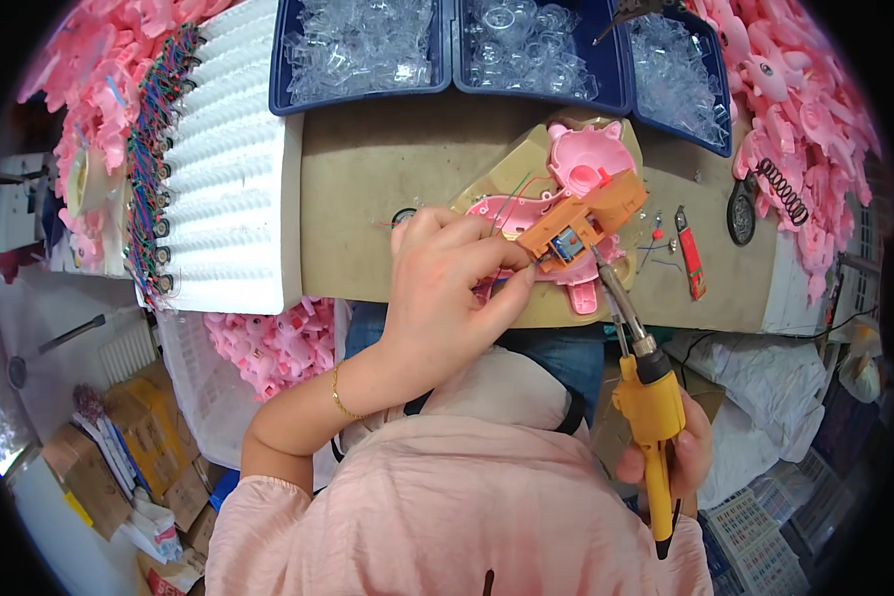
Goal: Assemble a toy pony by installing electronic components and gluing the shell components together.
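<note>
Our left hand (454, 283) pinches this boxy orange plastic housing (569, 217)
Left's nearer, btw: it slants away rightward from that pinch; our right hand (693, 452) grips a yellow-handled soldering iron (652, 399).
</note>
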